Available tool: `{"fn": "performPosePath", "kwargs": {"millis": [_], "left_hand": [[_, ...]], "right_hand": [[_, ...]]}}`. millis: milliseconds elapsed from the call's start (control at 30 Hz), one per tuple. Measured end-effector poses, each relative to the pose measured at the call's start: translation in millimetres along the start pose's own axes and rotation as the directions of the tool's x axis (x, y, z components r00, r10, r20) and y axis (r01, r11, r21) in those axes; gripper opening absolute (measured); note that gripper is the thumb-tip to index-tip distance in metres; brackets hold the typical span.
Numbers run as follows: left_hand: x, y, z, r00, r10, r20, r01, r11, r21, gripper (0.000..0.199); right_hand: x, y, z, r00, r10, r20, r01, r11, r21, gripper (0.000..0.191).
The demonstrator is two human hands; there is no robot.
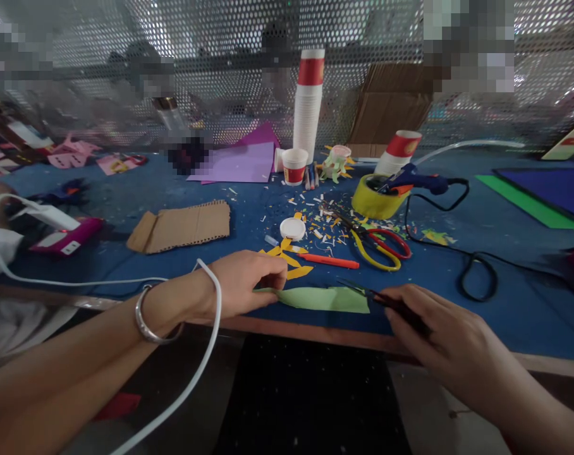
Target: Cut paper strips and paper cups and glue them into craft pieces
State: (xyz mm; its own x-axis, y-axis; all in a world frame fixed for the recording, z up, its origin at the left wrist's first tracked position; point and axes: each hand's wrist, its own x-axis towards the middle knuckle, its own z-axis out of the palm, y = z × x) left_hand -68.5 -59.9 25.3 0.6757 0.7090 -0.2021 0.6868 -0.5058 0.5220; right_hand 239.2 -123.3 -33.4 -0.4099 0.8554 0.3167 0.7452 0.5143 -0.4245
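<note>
My left hand (242,284) pinches a pale-green paper strip (322,299) near the surface's front edge (306,332). My right hand (445,335) grips a slim black tool (408,315).

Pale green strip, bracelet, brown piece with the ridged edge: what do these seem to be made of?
Pale green strip: probably matte paper, judging by its thin, shineless sheet.
Bracelet: likely polished metal, from its silvery shine.
Brown piece: corrugated cardboard, dull, with fluting visible along its edge.

Dim light, edges perhaps slightly blurry
</note>
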Motion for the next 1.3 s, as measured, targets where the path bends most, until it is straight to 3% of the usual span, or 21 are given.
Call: {"fn": "performPosePath", "kwargs": {"millis": [133, 233, 333, 467, 600, 667, 800, 1033, 1300], "left_hand": [[0.3, -10.8, -10.7, 0.994, -0.038, -0.102, 0.016, 0.978, -0.208, 0.010], [5.7, -20.2, -15.9, 0.974, -0.084, -0.211, -0.014, 0.905, -0.426, 0.015], [14.0, -23.4, -19.1, 0.929, -0.183, -0.321, -0.041, 0.814, -0.580, 0.018], [26.6, -20.9, -27.0, 0.866, -0.268, -0.422, -0.085, 0.752, -0.654, 0.019], [46.0, -26.5, -38.1, 0.841, -0.278, -0.465, -0.120, 0.742, -0.660, 0.019], [57.3, -35.8, -41.9, 0.838, -0.320, -0.442, -0.045, 0.767, -0.640, 0.017], [72.7, -61.5, -43.1, 0.780, -0.399, -0.482, 0.074, 0.824, -0.562, 0.012], [76.2, -92.9, -39.7, 0.748, -0.384, -0.541, 0.176, 0.901, -0.397, 0.008], [70.7, -96.1, -44.4, 0.737, -0.353, -0.576, 0.190, 0.927, -0.325, 0.008]], "right_hand": [[5.7, 11.7, -2.6, 1.000, -0.011, -0.020, 0.010, 0.998, -0.056, 0.014], [10.7, 23.7, -3.1, 0.997, -0.075, -0.024, 0.070, 0.987, -0.143, 0.017], [14.0, 33.9, -2.8, 0.992, -0.124, -0.022, 0.116, 0.972, -0.206, 0.019], [17.9, 40.0, -3.1, 0.986, -0.167, 0.004, 0.162, 0.956, -0.246, 0.019], [26.0, 40.3, -5.2, 0.978, -0.206, 0.031, 0.207, 0.943, -0.262, 0.021], [30.1, 39.8, -6.8, 0.976, -0.214, 0.040, 0.217, 0.942, -0.256, 0.022], [34.0, 40.5, -9.1, 0.976, -0.206, 0.063, 0.215, 0.946, -0.241, 0.024], [36.1, 45.1, -8.9, 0.970, -0.233, 0.062, 0.241, 0.938, -0.248, 0.025], [43.9, 37.8, -12.4, 0.970, -0.237, 0.046, 0.241, 0.935, -0.259, 0.025]]}}
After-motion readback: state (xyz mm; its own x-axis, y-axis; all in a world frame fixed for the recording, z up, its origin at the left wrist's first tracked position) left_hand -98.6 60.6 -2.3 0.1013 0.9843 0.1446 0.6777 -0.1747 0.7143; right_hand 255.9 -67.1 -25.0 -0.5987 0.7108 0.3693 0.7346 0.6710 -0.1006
